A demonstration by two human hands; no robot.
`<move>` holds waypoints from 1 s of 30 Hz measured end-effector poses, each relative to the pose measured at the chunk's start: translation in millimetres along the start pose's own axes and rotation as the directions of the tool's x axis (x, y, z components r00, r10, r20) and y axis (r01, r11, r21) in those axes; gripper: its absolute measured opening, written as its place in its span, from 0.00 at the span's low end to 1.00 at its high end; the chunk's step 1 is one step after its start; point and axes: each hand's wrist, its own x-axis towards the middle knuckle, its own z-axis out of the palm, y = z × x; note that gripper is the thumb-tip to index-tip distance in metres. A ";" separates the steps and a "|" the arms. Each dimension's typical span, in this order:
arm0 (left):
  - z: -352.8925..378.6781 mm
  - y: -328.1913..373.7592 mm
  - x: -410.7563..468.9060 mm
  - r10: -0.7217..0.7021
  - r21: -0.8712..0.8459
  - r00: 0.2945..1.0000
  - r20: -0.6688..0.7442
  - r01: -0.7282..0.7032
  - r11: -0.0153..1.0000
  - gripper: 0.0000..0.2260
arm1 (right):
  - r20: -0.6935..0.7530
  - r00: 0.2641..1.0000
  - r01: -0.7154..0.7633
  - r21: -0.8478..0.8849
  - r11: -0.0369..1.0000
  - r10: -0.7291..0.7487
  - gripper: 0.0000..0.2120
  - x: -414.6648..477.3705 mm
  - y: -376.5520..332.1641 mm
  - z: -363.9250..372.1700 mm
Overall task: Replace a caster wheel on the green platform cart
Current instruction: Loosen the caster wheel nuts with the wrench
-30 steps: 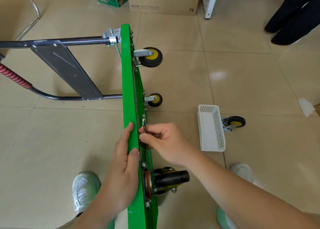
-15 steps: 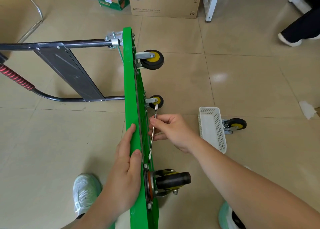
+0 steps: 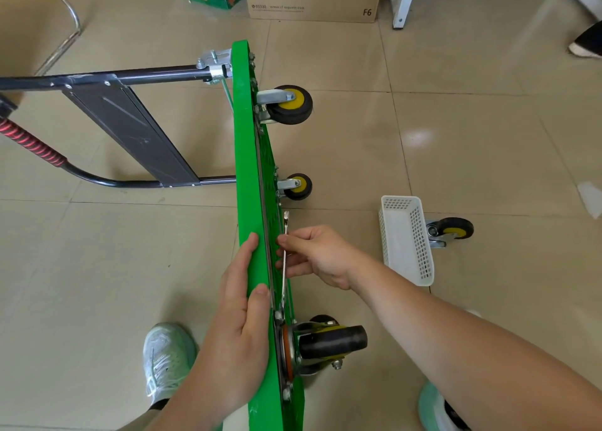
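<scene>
My green platform cart (image 3: 247, 170) stands on its long edge on the tiled floor (image 3: 472, 144), underside turned to my right, its black folding handle (image 3: 130, 72) lying out flat to my left. My left hand (image 3: 237, 326) rests on the upper edge of the deck, fingers straight along the left face and thumb laid on the edge itself, holding nothing else. My right hand (image 3: 321, 256) pinches a slim silver wrench (image 3: 285, 254) between thumb and curled fingers, just beside the underside of the deck. The wrench runs along the deck, its upper end sticking out past my fingers, its lower end down by the bolts above the nearest caster (image 3: 329, 341); I cannot tell if it sits on a bolt. That caster is black and mounted on an orange-edged plate. Two more casters with yellow hubs, one far (image 3: 290, 105) and one middle (image 3: 298, 186), stick out from the underside further along. A white perforated basket (image 3: 407, 238) lies on the floor to my right, with a loose caster wheel (image 3: 452, 230) just behind it.
</scene>
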 end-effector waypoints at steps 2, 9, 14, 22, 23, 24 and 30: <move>0.4 1.7 -0.6 0.004 -0.001 1.000 -0.001 -0.004 1.000 0.23 | 0.022 1.000 0.002 -0.017 1.000 -0.001 0.08 0.5 -2.1 2.0; 0.0 4.6 -0.7 -0.008 0.017 1.000 -0.006 0.008 1.000 0.27 | 0.060 0.998 0.035 -0.069 0.997 -0.031 0.14 -3.7 -8.5 8.4; -0.8 2.5 -1.0 -0.001 0.029 1.000 -0.005 0.001 1.000 0.27 | 0.015 0.994 0.105 -0.090 0.990 -0.104 0.12 -17.7 -10.0 11.0; -0.3 0.2 -1.1 0.021 0.005 1.000 -0.018 -0.021 1.000 0.23 | 0.040 0.945 0.326 -0.195 0.925 -0.325 0.10 -55.7 -0.4 18.7; -0.5 -0.2 -1.2 0.021 0.009 1.000 -0.019 -0.021 1.000 0.24 | 0.031 0.941 0.337 -0.200 0.920 -0.338 0.10 -59.3 2.4 19.4; -0.5 -0.5 -1.2 0.021 0.016 1.000 -0.019 -0.021 1.000 0.25 | 0.015 0.939 0.338 -0.202 0.919 -0.343 0.10 -62.1 4.4 19.4; -0.8 -1.2 -2.2 0.016 0.016 1.000 -0.014 -0.016 1.000 0.25 | -0.053 0.918 0.380 -0.168 0.910 -0.393 0.09 -71.3 12.9 20.6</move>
